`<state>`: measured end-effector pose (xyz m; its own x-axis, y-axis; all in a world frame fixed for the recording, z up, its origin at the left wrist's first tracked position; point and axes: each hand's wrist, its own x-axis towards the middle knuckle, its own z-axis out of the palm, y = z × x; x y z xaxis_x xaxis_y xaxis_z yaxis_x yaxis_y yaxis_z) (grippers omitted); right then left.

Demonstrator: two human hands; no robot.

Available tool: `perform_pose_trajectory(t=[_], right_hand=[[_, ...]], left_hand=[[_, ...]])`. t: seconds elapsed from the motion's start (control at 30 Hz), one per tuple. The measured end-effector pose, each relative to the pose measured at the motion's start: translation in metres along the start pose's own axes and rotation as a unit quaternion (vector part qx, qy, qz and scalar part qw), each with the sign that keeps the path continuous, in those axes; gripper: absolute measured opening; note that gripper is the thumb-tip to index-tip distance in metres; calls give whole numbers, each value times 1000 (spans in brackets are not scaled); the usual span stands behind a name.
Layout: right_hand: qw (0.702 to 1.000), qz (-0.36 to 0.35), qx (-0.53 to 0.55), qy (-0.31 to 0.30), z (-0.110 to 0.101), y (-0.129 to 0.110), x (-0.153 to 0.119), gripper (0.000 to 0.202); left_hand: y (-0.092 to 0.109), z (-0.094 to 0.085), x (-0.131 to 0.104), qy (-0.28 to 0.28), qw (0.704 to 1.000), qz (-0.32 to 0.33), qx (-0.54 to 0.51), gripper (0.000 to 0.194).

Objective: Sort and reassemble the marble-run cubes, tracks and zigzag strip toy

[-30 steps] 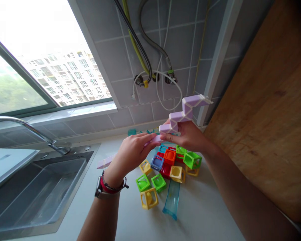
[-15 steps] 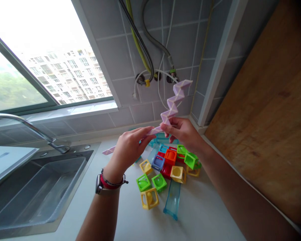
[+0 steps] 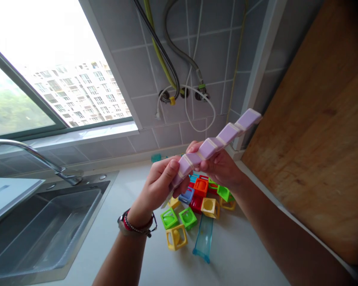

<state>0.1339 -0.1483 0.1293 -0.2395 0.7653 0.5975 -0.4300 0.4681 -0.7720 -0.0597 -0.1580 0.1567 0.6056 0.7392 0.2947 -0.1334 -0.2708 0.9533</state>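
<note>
A: Which step?
B: Twisting, apparently — left hand [image 3: 159,182] and right hand [image 3: 222,169] both grip the purple segmented stick [image 3: 210,147] above the counter [image 3: 241,246].
A: And next?
B: Another turn would call for one hand steady — the other rotating.

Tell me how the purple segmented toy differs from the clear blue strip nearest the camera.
The purple segmented toy is opaque with whitish edges; the clear blue strip is see-through. The toy is a stepped chain of blocks; the strip looks like one piece. The toy is held by the left hand and right hand; the strip lies on the counter. Both are long and narrow.
</note>
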Motion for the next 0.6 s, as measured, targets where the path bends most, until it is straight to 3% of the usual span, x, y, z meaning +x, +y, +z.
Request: perform_pose_trajectory(t=[0.1, 0.17, 0.4, 0.6], right_hand=[[999, 7, -35, 31, 7, 1, 1, 36], [997, 20, -45, 67, 11, 3, 3, 37], [970, 2, -17, 244, 11, 14, 9, 34], [981, 29, -50, 186, 5, 9, 7, 39]], left_hand=[[-2, 1, 2, 5, 995, -54, -78, 47], [-2, -1, 5, 17, 994, -74, -72, 48], [-14, -4, 15, 95, 982, -34, 158, 36], [-10, 7, 10, 103, 966, -21, 236, 35]])
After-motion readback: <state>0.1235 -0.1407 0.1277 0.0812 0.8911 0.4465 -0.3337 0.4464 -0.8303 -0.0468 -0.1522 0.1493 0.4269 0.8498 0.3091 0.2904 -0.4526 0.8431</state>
